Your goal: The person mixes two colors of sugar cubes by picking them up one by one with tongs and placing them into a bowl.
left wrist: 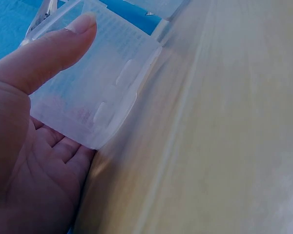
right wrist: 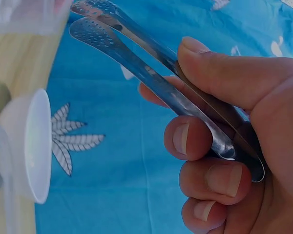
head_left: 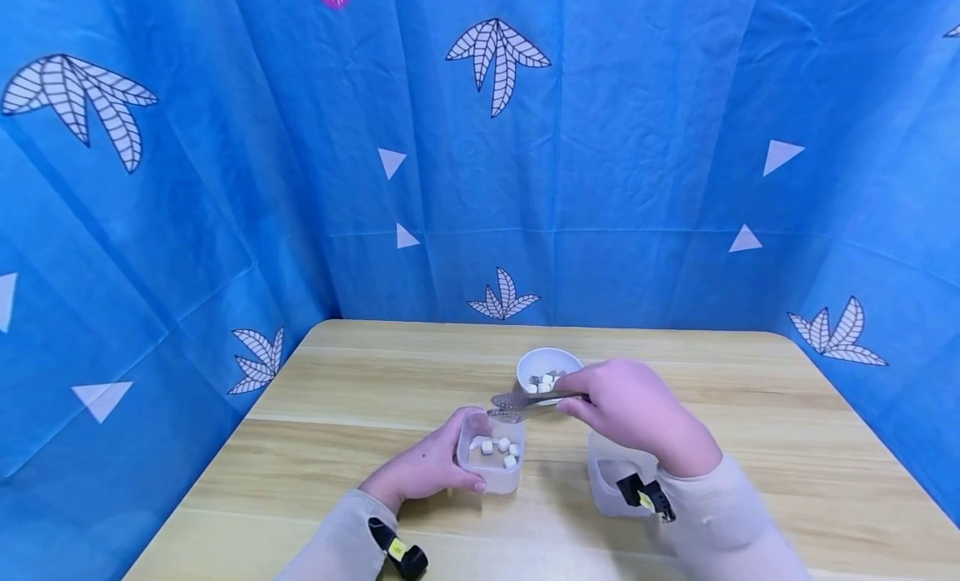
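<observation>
My left hand [head_left: 425, 467] grips a small translucent plastic container [head_left: 501, 483] from its left side, thumb along the near wall. Several white cubes [head_left: 487, 448] lie on its floor. In the left wrist view the thumb presses against the wall of this container [left wrist: 112, 92]. My right hand [head_left: 637, 408] holds metal tongs [head_left: 536, 398], their perforated tips over the container's far right rim. The right wrist view shows fingers wrapped round the tongs [right wrist: 158, 87], whose tips stand slightly apart with nothing between them.
A white bowl [head_left: 542, 357] with several more white cubes stands behind, partly covered by the right hand. Beneath the right forearm sits a second translucent container [head_left: 606, 491]. Blue patterned cloth [head_left: 637, 189] hangs around the wooden table [head_left: 390, 364].
</observation>
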Motion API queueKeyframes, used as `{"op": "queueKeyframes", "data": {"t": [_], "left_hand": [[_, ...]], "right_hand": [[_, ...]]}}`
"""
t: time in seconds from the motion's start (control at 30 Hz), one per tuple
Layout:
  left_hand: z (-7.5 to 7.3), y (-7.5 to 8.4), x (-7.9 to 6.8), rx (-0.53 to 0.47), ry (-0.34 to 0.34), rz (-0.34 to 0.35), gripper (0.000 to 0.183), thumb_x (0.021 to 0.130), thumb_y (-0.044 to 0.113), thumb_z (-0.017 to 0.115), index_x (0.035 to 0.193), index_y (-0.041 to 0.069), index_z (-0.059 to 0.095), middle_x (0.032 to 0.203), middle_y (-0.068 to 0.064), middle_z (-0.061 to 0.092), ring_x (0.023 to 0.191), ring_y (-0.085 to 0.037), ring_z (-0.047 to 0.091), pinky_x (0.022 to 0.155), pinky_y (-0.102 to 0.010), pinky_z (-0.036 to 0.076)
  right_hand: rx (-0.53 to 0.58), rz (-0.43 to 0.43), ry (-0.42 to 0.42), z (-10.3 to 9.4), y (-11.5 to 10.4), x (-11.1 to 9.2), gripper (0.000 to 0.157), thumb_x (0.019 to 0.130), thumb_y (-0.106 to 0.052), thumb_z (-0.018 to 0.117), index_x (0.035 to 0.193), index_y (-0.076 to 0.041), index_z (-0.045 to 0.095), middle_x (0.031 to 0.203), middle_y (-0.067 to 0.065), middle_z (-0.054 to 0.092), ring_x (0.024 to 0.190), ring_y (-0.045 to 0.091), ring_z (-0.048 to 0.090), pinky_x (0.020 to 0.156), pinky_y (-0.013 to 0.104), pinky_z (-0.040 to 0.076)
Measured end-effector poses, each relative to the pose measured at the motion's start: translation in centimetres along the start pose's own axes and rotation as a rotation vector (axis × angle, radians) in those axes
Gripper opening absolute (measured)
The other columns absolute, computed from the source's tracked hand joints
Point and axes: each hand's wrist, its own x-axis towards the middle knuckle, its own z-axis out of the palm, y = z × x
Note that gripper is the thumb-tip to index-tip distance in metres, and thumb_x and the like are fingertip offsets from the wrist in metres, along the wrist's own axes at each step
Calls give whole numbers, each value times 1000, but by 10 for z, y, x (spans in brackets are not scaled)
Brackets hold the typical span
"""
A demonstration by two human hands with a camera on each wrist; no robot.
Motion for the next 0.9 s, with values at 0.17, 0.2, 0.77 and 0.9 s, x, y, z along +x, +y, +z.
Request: {"op": "queueKeyframes", "data": {"t": [0.17, 0.2, 0.77, 0.9], "left_hand": [[-2, 0, 0, 10, 0, 1, 93, 73, 36, 90, 147, 35, 34, 144, 4, 49, 133, -23, 46, 114, -53, 30], [-2, 0, 0, 6, -2, 3, 93, 73, 36, 90, 147, 35, 34, 144, 4, 49, 133, -22, 46, 114, -53, 30], [-4, 2, 0, -1, -18, 31, 92, 75, 35, 90, 147, 35, 33, 141, 6, 51, 128, -19, 49, 112, -50, 32], [-5, 5, -1, -9, -22, 19, 91, 75, 34, 89, 147, 35, 33, 141, 6, 50, 129, -19, 49, 112, -51, 31]], "right_hand": [[-29, -19, -35, 10, -9, 5, 16, 92, -36, 74, 103, -25, 77, 87, -14, 70, 70, 6, 62, 59, 33, 51], [-32, -20, -39, 12, -11, 6, 16, 91, -36, 74, 102, -25, 77, 86, -14, 70, 67, 6, 59, 56, 32, 49], [-25, 40, -124, 31, -25, 15, 12, 89, -37, 77, 97, -29, 78, 78, -18, 65, 58, 6, 49, 49, 31, 41], [-49, 54, -125, 34, -27, 15, 13, 87, -38, 78, 98, -30, 78, 79, -17, 67, 59, 6, 51, 49, 31, 41]]}}
